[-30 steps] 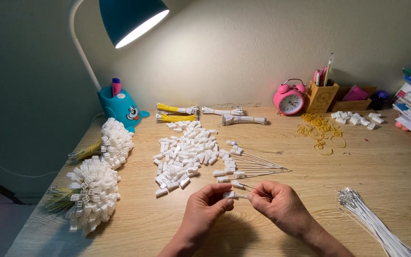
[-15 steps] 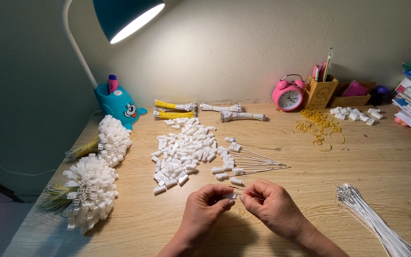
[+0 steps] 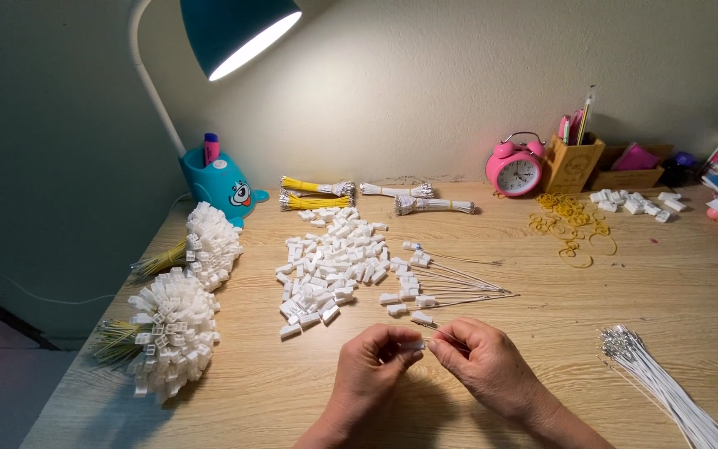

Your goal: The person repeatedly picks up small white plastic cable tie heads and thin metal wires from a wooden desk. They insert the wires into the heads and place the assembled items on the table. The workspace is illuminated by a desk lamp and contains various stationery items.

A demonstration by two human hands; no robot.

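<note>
Between 2 hands, low over the counter [image 3: 658, 283]: a small white connector [image 3: 414, 343].
Left hand [image 3: 373, 370] pinches the connector at its fingertips; right hand [image 3: 484, 366] pinches a thin wire [image 3: 445, 334], apparently lying left-right, its end toward the connector.

One head-worn camera looks down and forward over the bench [image 3: 625, 283] toward the wall [image 3: 459, 75] (hands close, at the bottom edge).
</note>
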